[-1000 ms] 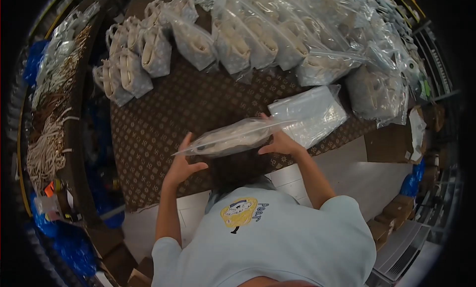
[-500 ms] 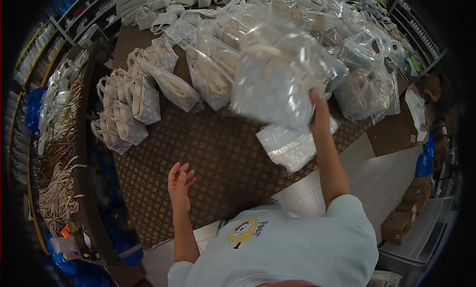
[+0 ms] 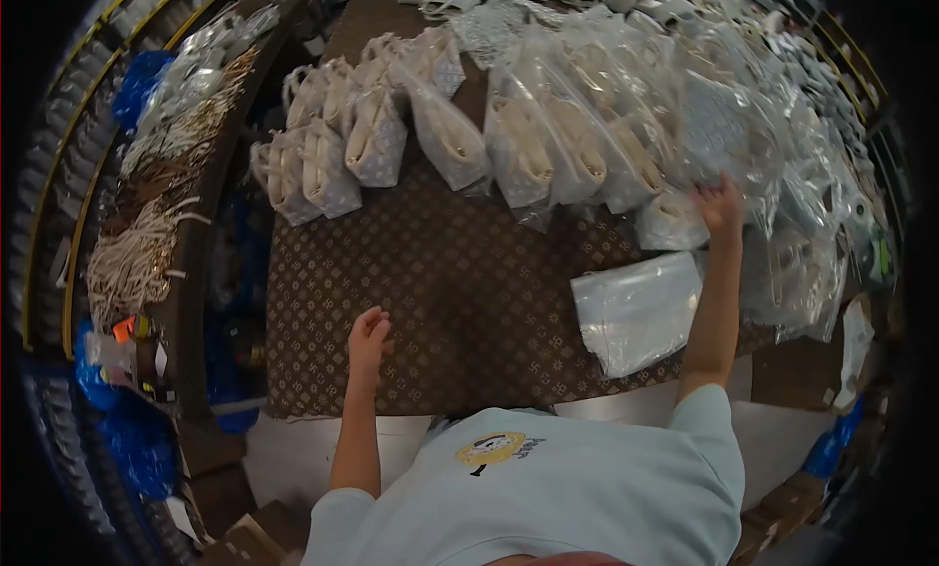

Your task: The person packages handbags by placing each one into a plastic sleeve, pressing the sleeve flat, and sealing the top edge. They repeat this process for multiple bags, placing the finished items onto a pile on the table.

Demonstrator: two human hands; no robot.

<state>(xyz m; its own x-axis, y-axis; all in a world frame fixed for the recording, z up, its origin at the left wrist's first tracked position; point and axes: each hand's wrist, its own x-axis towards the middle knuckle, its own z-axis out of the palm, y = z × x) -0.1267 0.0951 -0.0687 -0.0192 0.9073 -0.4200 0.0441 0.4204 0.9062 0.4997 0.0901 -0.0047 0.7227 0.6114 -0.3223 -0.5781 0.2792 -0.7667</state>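
My right hand (image 3: 719, 206) reaches over the right side of the table, its fingers apart at the near end of a pale blue-grey handbag in clear plastic (image 3: 726, 116). Just left of that hand sits a small whitish bagged bundle (image 3: 673, 221). Below it, a flat stack of clear plastic bags (image 3: 638, 312) lies close to my forearm. My left hand (image 3: 369, 333) hovers over the brown patterned table cover (image 3: 440, 272), fingers loosely bent and holding nothing. Beyond it, cream handbags in plastic sleeves (image 3: 523, 160) stand side by side.
Unwrapped patterned handbags (image 3: 377, 145) with handles up stand at the table's left. More wrapped bags (image 3: 792, 272) pile up along the right side. A side bench (image 3: 220, 272) carries bundled cream straps (image 3: 132, 243) on the left. Shelves with yellow rails (image 3: 64, 224) line that side.
The view has swung left. The plastic-wrapped handbag my right hand held has gone away from me onto the pile, uncovering the row of sleeved handbags. My left hand's fingers are more bent.
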